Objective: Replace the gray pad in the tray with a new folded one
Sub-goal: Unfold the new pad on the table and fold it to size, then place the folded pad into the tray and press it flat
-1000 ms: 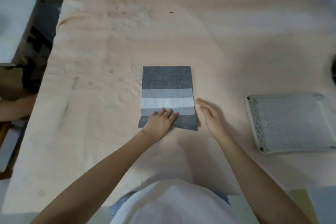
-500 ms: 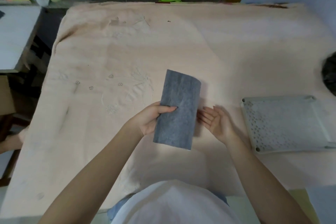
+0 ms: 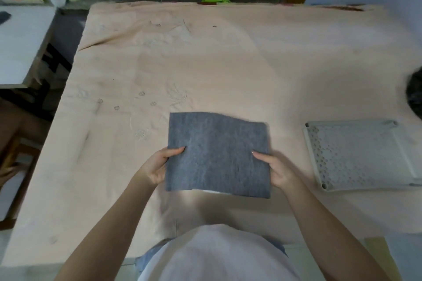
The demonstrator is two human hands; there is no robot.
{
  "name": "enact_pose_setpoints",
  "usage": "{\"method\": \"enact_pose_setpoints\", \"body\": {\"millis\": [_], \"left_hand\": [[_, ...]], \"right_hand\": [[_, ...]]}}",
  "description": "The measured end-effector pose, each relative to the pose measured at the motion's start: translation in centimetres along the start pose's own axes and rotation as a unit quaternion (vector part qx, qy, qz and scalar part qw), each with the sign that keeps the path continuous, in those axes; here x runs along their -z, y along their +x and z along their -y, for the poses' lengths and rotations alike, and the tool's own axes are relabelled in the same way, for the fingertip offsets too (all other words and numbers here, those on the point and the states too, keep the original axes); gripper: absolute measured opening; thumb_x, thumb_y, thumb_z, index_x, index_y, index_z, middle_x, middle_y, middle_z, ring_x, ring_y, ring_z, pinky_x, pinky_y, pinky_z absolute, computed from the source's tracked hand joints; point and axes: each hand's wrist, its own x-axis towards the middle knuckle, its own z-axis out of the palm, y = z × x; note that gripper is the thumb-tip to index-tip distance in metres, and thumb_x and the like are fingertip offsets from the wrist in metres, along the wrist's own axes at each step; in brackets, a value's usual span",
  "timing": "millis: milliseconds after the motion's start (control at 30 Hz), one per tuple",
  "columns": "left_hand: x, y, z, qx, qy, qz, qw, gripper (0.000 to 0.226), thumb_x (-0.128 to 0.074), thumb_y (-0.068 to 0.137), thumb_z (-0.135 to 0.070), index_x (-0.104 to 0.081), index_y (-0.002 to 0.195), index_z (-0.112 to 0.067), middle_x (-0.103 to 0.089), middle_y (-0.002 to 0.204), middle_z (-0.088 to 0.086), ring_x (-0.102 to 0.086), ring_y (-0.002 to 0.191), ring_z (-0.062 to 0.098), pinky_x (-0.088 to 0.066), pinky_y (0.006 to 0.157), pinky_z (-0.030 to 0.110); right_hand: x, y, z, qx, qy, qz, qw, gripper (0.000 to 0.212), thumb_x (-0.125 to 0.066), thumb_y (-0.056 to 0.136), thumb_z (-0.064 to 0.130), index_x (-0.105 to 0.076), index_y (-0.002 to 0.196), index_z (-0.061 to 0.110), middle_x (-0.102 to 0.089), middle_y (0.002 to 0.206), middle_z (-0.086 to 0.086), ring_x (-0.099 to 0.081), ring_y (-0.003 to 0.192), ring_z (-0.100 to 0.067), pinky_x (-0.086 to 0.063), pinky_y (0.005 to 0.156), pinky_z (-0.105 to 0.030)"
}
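Since half a second ago, gray pad (image 3: 218, 155) has turned broadside, now pinched by left hand (image 3: 157, 166) and right hand (image 3: 277, 170) above the worktop (image 3: 228, 64). Fingers underneath are hidden. Tray (image 3: 363, 155) sits right of the right grip.

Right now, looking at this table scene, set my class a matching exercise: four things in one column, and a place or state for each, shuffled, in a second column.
Things
1. gray pad
2. tray
3. left hand
4. right hand

Places or states
A. grips the pad's right edge
B. lies on the table to the right, with no pad in it
C. held above the table between two hands
D. grips the pad's left edge

Pairs: 1-C, 2-B, 3-D, 4-A
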Motion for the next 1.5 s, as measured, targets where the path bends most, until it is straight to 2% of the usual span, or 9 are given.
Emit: {"method": "enact_pose_setpoints", "body": {"millis": [133,333,567,767,900,1067,1133,1233,1500], "left_hand": [[4.4,-0.7,0.0,0.054,0.115,-0.076,0.989,0.085,-0.092,0.049,-0.025,-0.055,0.123,-0.004,-0.068,0.110,0.012,-0.067,0.098,0.027,-0.055,0.079,0.040],[5.1,-0.2,0.1,0.065,0.151,-0.147,0.975,0.037,-0.065,0.084,-0.017,-0.056,0.118,-0.006,-0.065,0.113,0.012,-0.062,0.101,0.026,-0.050,0.080,0.038],[5.5,-1.3,0.3,-0.034,0.235,-0.221,0.946,0.025,-0.061,0.090,-0.015,-0.061,0.114,-0.008,-0.066,0.109,0.007,-0.063,0.099,0.023,-0.052,0.076,0.033],[5.9,-1.1,2.1,-0.110,0.240,-0.277,0.924,0.012,-0.054,0.095,-0.013,-0.064,0.094,-0.006,-0.067,0.093,0.010,-0.062,0.086,0.026,-0.051,0.071,0.030],[6.0,-1.3,2.6,-0.134,0.242,-0.270,0.922,0.012,-0.055,0.094,-0.012,-0.066,0.093,-0.007,-0.068,0.088,0.007,-0.064,0.079,0.022,-0.052,0.067,0.027],[5.8,-1.3,3.8,-0.163,0.229,-0.266,0.922,0.014,-0.056,0.094,-0.014,-0.068,0.094,-0.008,-0.071,0.081,0.001,-0.067,0.072,0.015,-0.055,0.063,0.024],[5.6,-1.4,4.5,-0.163,0.211,-0.261,0.928,0.015,-0.056,0.094,-0.015,-0.067,0.096,-0.006,-0.072,0.082,0.002,-0.068,0.072,0.016,-0.055,0.063,0.025],[5.6,-1.4,5.4,-0.160,0.173,-0.251,0.939,0.018,-0.056,0.094,-0.016,-0.065,0.101,-0.003,-0.071,0.087,0.005,-0.067,0.076,0.019,-0.055,0.066,0.028],[5.5,-1.6,5.4,-0.148,0.154,-0.193,0.958,0.021,-0.056,0.093,-0.020,-0.066,0.105,-0.006,-0.070,0.101,0.010,-0.067,0.089,0.025,-0.055,0.071,0.032]], "right_hand": [[-0.2,0.8,0.0,-0.042,-0.087,-0.005,0.995,0.050,-0.070,0.074,0.001,-0.056,0.123,0.004,-0.063,0.122,-0.015,-0.060,0.110,-0.028,-0.050,0.090,-0.042],[-1.2,1.5,-0.4,-0.042,-0.141,-0.015,0.989,0.033,-0.054,0.088,-0.006,-0.057,0.119,0.006,-0.065,0.115,-0.011,-0.064,0.100,-0.024,-0.056,0.082,-0.036],[-0.4,0.7,-0.3,-0.012,-0.209,-0.056,0.976,0.039,-0.064,0.087,0.013,-0.056,0.125,0.008,-0.066,0.117,-0.010,-0.065,0.104,-0.027,-0.055,0.084,-0.039],[-0.8,0.0,-3.0,-0.002,-0.229,-0.023,0.973,0.043,-0.066,0.085,0.010,-0.052,0.126,0.014,-0.064,0.121,-0.004,-0.061,0.109,-0.022,-0.051,0.091,-0.043],[-0.5,-0.2,-4.3,0.020,-0.134,-0.014,0.991,0.038,-0.060,0.088,0.006,-0.052,0.124,0.011,-0.062,0.123,-0.007,-0.060,0.112,-0.023,-0.049,0.093,-0.041],[0.0,-0.4,-5.1,0.069,-0.128,-0.089,0.985,0.025,-0.058,0.091,0.010,-0.057,0.116,0.011,-0.061,0.124,-0.015,-0.062,0.106,-0.027,-0.049,0.093,-0.046],[0.2,-0.8,-4.8,0.072,-0.088,-0.084,0.990,0.034,-0.063,0.088,0.017,-0.057,0.120,0.008,-0.062,0.123,-0.014,-0.062,0.109,-0.029,-0.048,0.095,-0.050],[0.3,-1.5,-4.4,0.036,-0.114,-0.038,0.992,0.048,-0.069,0.081,0.021,-0.054,0.125,0.011,-0.062,0.123,-0.010,-0.060,0.113,-0.026,-0.046,0.098,-0.049],[-0.1,-3.2,-4.8,0.071,-0.095,-0.068,0.991,0.035,-0.062,0.087,0.005,-0.057,0.121,0.010,-0.064,0.121,-0.011,-0.062,0.109,-0.027,-0.049,0.092,-0.043]]}}
